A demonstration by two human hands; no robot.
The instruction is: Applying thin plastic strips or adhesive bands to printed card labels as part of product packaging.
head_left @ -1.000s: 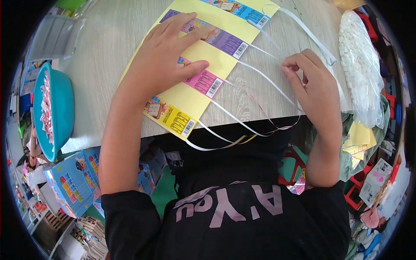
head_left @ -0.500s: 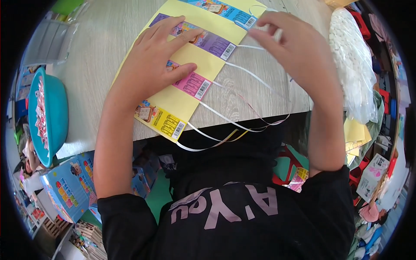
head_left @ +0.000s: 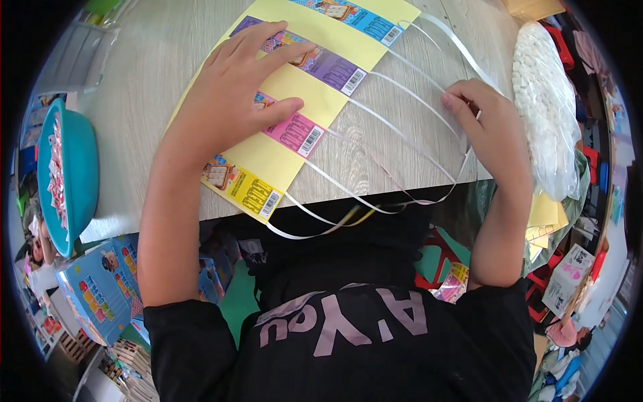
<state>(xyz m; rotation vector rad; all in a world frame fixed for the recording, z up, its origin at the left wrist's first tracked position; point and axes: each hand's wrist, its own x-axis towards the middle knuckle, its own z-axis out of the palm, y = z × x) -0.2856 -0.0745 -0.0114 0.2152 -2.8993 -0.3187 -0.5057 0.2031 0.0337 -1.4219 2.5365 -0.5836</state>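
A pale yellow sheet (head_left: pixel 284 155) lies slantwise on the table, bearing blue, purple, pink and yellow printed labels. Spread flat across its purple and pink labels is my left hand (head_left: pixel 234 87), fingers apart. From the sheet's right edge several thin white strips (head_left: pixel 395 122) curve away, some drooping past the table's front edge. To the right of the sheet, my right hand (head_left: pixel 489 120) is closed in a pinch, and a narrow white strip (head_left: pixel 416 69) runs from near the blue label to its fingertips. Another wider strip (head_left: pixel 462 50) passes behind that hand.
On the left stands a teal basin (head_left: pixel 80 174) holding small wrapped pieces. A clear bag of white pieces (head_left: pixel 544 100) lies at the table's right side. Below left is a blue printed box (head_left: pixel 100 291); yellow paper pieces (head_left: pixel 544 218) sit below the bag.
My right hand has moved right and toward me from the blue label's corner, with a white strip drawn out from there. My left hand stays on the sheet.
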